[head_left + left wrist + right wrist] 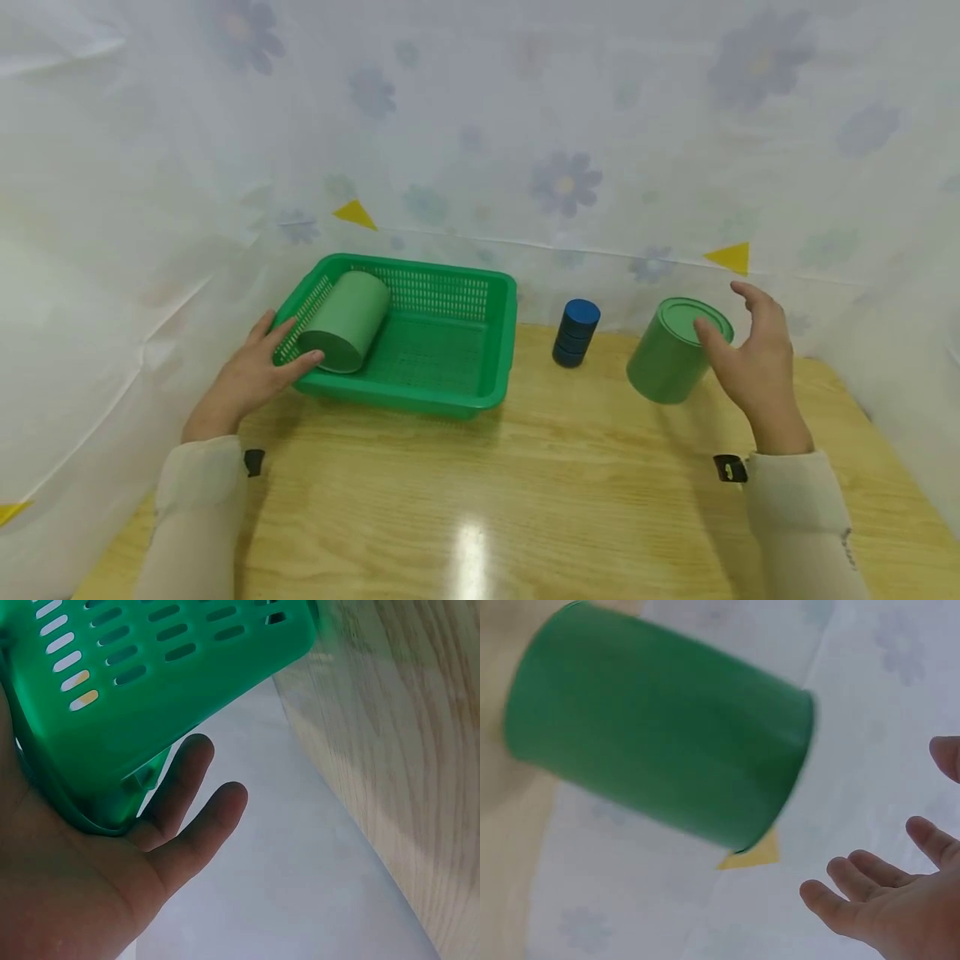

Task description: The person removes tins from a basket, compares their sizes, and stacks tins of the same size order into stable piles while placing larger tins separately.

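A green perforated plastic basket stands on the table at left of centre in the head view. Inside it, against the left end, lies a green cylindrical can on its side. My left hand touches the basket's left rim, thumb and index finger spread near the can's end; the left wrist view shows two more fingers stretched out beyond the rim. A second green can stands upright at the right. Beside it my right hand is held with fingers spread, apart from the can in the right wrist view.
Between the basket and the upright can stands a small dark blue ribbed cylinder. A flowered white cloth hangs behind and around the wooden table. Yellow triangles mark the cloth.
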`<state>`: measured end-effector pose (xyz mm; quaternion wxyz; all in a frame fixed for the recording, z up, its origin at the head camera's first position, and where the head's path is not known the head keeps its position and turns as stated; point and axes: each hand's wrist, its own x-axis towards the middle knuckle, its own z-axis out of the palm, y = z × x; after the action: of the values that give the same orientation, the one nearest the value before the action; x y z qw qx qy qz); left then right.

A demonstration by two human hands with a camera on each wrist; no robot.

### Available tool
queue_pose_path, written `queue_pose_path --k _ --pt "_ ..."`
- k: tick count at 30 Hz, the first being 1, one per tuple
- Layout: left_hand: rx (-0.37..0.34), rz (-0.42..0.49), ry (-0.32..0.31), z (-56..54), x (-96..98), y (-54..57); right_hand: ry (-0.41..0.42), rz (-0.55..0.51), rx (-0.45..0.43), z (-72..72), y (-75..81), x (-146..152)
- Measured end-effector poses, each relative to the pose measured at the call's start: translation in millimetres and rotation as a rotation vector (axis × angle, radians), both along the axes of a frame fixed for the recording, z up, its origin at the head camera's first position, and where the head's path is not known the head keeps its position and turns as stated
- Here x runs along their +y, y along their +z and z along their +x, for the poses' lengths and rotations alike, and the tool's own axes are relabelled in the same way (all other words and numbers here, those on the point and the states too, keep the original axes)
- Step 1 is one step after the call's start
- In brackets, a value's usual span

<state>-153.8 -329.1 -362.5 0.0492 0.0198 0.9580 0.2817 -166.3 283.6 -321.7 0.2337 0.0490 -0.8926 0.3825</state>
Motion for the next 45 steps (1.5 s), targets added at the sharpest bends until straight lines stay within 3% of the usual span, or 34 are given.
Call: queue_pose_path --k 7,12,18,26,33,38,45 --pt "0.012 0.003 -0.002 1.2 -0.7 2.3 0.063 -0.038 0.2 4.4 34.8 -42.7" --pt "0.015 0.0 -0.003 1.7 -2.5 -0.4 0.141 -0.074 0.273 8.4 56.0 -74.5" --pt "0.033 0.0 0.002 2.6 -5.9 -4.4 0.259 -0.015 0.325 4.7 73.9 -112.1" --pt "0.073 0.033 -0.023 2.1 -14.8 -7.3 0.432 0.003 0.266 -7.1 84.0 -162.3" --pt "0.093 0.057 -0.031 -0.2 -19.4 -11.8 0.554 -0.024 0.19 -31.7 89.6 -221.4" --pt "0.074 0.079 -0.028 -1.8 -18.3 -11.5 0.609 -0.064 0.086 -54.7 82.9 -260.5" --pt "0.05 0.104 -0.031 -1.4 -11.4 -5.5 0.628 -0.076 -0.066 -72.9 66.8 -294.4"
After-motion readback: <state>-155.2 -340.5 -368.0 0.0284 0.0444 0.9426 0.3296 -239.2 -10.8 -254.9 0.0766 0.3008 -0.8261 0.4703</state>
